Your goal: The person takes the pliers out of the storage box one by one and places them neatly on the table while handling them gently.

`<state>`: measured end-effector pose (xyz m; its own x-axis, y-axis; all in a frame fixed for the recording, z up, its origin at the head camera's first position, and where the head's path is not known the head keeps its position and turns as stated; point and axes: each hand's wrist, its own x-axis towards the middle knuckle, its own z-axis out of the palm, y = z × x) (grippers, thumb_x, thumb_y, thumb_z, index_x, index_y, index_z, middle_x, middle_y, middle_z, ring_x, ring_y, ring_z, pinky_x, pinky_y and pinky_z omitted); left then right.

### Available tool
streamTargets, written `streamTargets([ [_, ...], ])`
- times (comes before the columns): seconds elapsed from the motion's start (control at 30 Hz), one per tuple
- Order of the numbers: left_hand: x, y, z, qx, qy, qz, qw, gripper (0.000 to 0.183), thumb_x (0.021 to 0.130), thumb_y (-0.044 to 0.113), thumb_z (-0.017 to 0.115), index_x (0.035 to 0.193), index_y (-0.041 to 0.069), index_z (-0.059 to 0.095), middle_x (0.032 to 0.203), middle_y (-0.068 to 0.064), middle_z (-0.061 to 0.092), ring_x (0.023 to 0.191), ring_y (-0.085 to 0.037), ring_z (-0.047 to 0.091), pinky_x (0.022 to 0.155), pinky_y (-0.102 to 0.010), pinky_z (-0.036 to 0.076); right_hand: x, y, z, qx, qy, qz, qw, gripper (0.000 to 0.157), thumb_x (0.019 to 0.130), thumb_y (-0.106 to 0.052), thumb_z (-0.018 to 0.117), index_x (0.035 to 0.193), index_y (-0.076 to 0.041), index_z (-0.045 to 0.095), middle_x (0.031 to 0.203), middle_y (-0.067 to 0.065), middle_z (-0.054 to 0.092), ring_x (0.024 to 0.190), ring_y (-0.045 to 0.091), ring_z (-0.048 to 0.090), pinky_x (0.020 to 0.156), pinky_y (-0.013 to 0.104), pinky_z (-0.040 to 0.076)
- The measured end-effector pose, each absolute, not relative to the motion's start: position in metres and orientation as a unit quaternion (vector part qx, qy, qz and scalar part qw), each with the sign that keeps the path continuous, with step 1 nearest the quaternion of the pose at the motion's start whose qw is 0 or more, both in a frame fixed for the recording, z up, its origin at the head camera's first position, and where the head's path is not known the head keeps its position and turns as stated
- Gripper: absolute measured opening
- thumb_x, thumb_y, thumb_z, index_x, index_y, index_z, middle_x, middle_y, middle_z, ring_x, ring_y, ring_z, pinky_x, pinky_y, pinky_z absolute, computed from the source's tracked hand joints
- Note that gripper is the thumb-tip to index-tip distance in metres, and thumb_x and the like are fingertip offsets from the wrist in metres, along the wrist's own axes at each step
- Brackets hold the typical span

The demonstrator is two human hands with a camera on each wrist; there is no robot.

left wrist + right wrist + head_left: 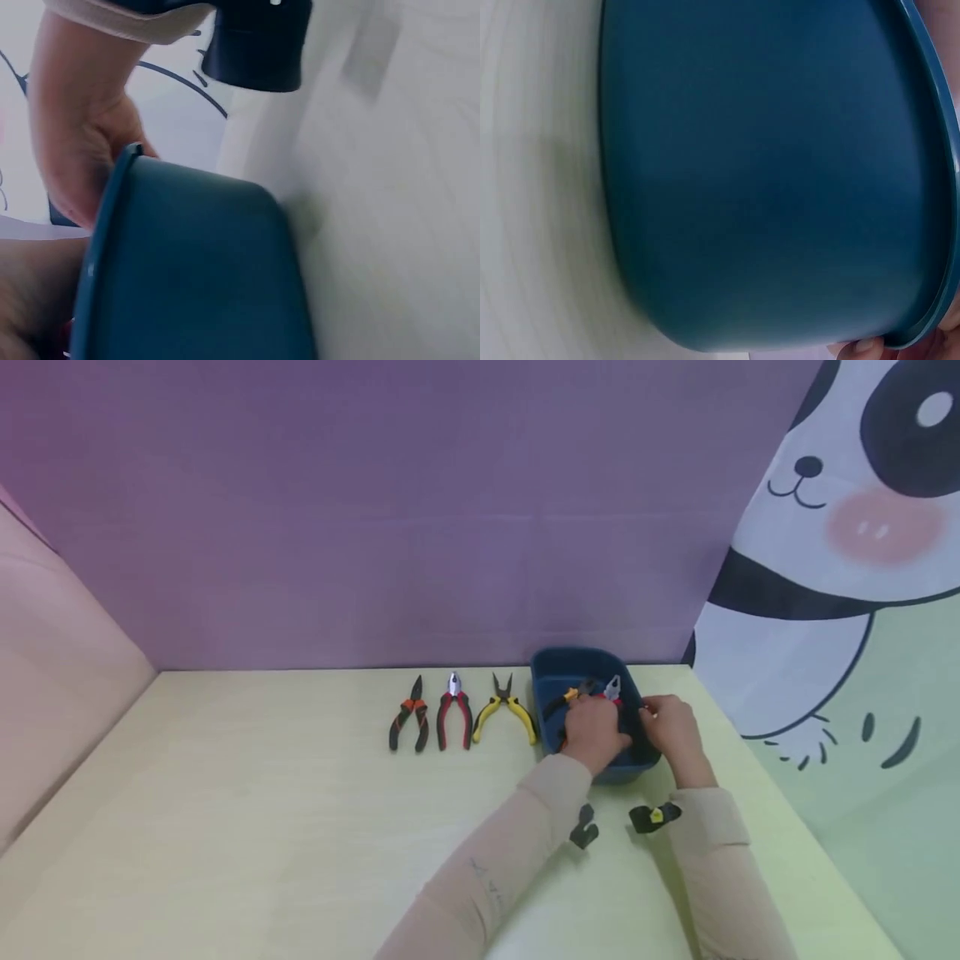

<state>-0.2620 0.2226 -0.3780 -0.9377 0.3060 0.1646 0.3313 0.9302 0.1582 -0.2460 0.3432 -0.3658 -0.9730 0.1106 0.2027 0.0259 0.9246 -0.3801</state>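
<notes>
A dark blue plastic bin stands at the back right of the table, with pliers inside it. My left hand reaches down into the bin over the pliers; its fingertips are hidden, so any grip is unclear. Beside it lie yellow-and-black pliers and red-handled pliers. My right hand pinches the bin's right rim. In the right wrist view, fingertips curl over the rim of the bin. The left wrist view shows the bin's outer wall.
Left of the bin, three pliers lie in a row: yellow-handled pliers, red-and-black pliers and orange-and-black pliers. A purple wall rises behind the pale table. A panda picture covers the right wall.
</notes>
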Motion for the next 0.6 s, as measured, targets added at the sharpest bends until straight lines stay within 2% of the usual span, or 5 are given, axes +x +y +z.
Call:
streamTargets([
  [0.17, -0.260, 0.213, -0.372, -0.176, -0.974, -0.129, 0.063, 0.033, 0.072, 0.055, 0.073, 0.076, 0.023, 0.071, 0.090, 0.007, 0.070, 0.089, -0.013, 0.060, 0.074, -0.026, 0.047, -0.245, 0.343, -0.365, -0.046, -0.975, 0.194, 0.096, 0.033, 0.090, -0.007, 0.047, 0.114, 0.012, 0.059, 0.107, 0.031, 0.062, 0.098, 0.047, 0.059, 0.084, 0.053, 0.047],
  [0.27, -0.258, 0.206, -0.367, -0.174, -0.972, -0.152, 0.049, 0.034, 0.072, 0.054, 0.074, 0.065, 0.022, 0.065, 0.086, 0.008, 0.070, 0.088, -0.013, 0.061, 0.069, -0.027, 0.049, -0.246, 0.343, -0.366, -0.046, -0.975, 0.197, 0.094, 0.032, 0.090, -0.007, 0.048, 0.114, 0.012, 0.059, 0.107, 0.032, 0.062, 0.097, 0.046, 0.060, 0.083, 0.052, 0.047],
  [0.43, -0.255, 0.197, -0.360, -0.174, -0.969, -0.168, 0.043, 0.038, 0.072, 0.054, 0.074, 0.062, 0.021, 0.060, 0.093, 0.005, 0.069, 0.090, -0.015, 0.060, 0.070, -0.028, 0.049, -0.246, 0.344, -0.365, -0.041, -0.975, 0.197, 0.092, 0.032, 0.090, -0.007, 0.048, 0.114, 0.012, 0.059, 0.106, 0.031, 0.063, 0.095, 0.046, 0.060, 0.081, 0.052, 0.048],
  [0.6, -0.254, 0.186, -0.356, -0.184, -0.968, -0.166, 0.033, 0.040, 0.072, 0.055, 0.074, 0.063, 0.019, 0.059, 0.085, 0.004, 0.067, 0.085, -0.015, 0.060, 0.072, -0.028, 0.047, -0.246, 0.344, -0.365, -0.037, -0.975, 0.199, 0.095, 0.030, 0.090, -0.007, 0.049, 0.112, 0.011, 0.060, 0.103, 0.031, 0.064, 0.091, 0.045, 0.061, 0.079, 0.052, 0.048],
])
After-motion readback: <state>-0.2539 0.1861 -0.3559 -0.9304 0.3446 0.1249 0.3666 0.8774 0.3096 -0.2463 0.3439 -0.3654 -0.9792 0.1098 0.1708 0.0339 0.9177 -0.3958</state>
